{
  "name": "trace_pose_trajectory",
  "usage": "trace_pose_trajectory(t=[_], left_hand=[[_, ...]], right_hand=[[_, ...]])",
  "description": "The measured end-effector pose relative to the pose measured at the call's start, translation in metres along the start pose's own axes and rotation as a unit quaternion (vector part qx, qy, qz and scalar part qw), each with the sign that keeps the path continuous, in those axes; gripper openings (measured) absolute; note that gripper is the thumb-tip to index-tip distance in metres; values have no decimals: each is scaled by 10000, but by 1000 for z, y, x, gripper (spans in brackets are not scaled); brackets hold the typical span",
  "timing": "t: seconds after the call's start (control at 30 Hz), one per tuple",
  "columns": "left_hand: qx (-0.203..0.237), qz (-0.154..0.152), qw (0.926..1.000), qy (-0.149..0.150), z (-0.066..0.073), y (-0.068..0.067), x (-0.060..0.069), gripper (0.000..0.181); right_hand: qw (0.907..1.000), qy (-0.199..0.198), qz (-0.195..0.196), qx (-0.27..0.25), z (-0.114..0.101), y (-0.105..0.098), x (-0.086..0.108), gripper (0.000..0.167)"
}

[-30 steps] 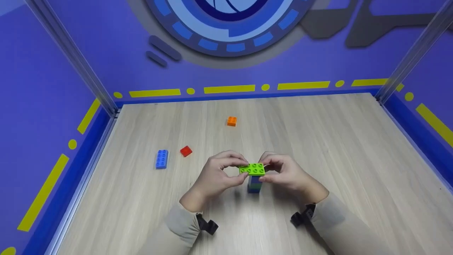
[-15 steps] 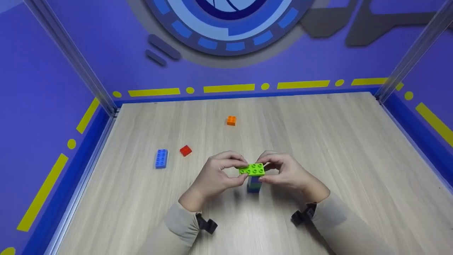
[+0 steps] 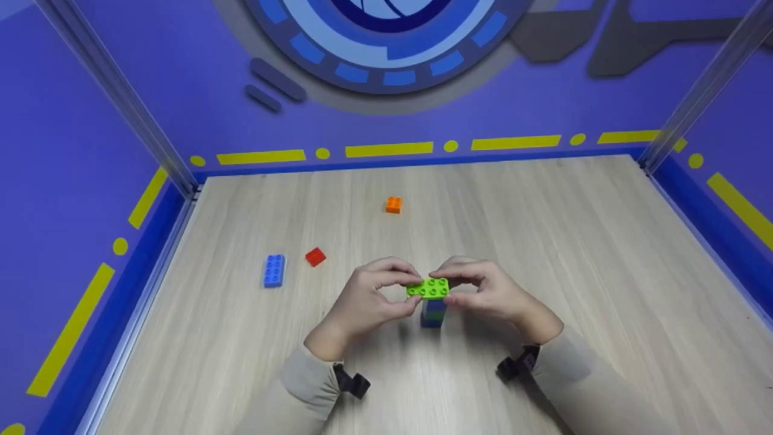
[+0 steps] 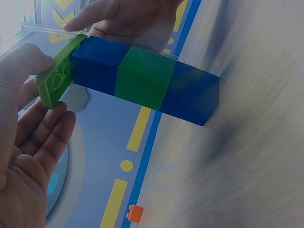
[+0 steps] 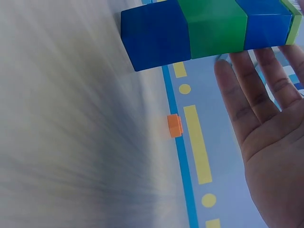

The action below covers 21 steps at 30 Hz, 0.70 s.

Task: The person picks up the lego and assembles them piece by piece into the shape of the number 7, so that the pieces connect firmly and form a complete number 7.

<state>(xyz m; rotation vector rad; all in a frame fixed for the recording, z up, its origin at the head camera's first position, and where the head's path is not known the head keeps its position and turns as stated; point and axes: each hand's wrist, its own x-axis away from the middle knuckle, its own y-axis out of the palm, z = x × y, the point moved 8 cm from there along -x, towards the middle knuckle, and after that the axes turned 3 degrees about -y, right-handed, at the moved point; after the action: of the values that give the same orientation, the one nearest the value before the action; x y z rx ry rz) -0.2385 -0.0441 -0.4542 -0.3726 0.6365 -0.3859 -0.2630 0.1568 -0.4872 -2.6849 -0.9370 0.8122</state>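
Note:
A flat light green toy brick (image 3: 432,289) with round studs lies across the top of an upright tower (image 4: 145,78) of blue, green and blue bricks. Its left end overhangs the tower, showing its hollow underside in the left wrist view. My left hand (image 3: 368,299) pinches that overhanging end between thumb and fingers. On the other side, my right hand (image 3: 492,293) holds the flat brick's right end, thumb at the front and fingers behind. Right-hand fingers (image 5: 259,88) also extend beside the upper blue brick (image 5: 268,26) in the right wrist view.
A blue brick (image 3: 274,270) and a small red brick (image 3: 315,257) lie on the wooden table (image 3: 574,241) to the left. Farther back sits an orange brick (image 3: 394,205). Purple-blue printed panels (image 3: 151,90) wall the table at the back and sides.
My right thumb and index finger have shifted slightly left and up along the flat brick's right end. My left hand keeps its pinch, and the tower stays put.

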Motion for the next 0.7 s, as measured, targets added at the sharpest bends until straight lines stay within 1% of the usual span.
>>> trace_pose_trajectory(t=[0.2,0.43,0.6,0.7], left_hand=[[-82,-54,9999,24,1,0,1,22],[2,-45,10000,31,-1,0,0,23],[-7,-65,9999,-120,-2,1,0,22],[-52,-61,9998,-184,-2,0,0,23]], right_hand=[[9999,-82,109,24,1,0,1,39],[9995,-218,202,-118,3,0,2,38],[9990,-256,215,-292,7,2,4,39],[9987,-340,176,-338,6,3,4,39]])
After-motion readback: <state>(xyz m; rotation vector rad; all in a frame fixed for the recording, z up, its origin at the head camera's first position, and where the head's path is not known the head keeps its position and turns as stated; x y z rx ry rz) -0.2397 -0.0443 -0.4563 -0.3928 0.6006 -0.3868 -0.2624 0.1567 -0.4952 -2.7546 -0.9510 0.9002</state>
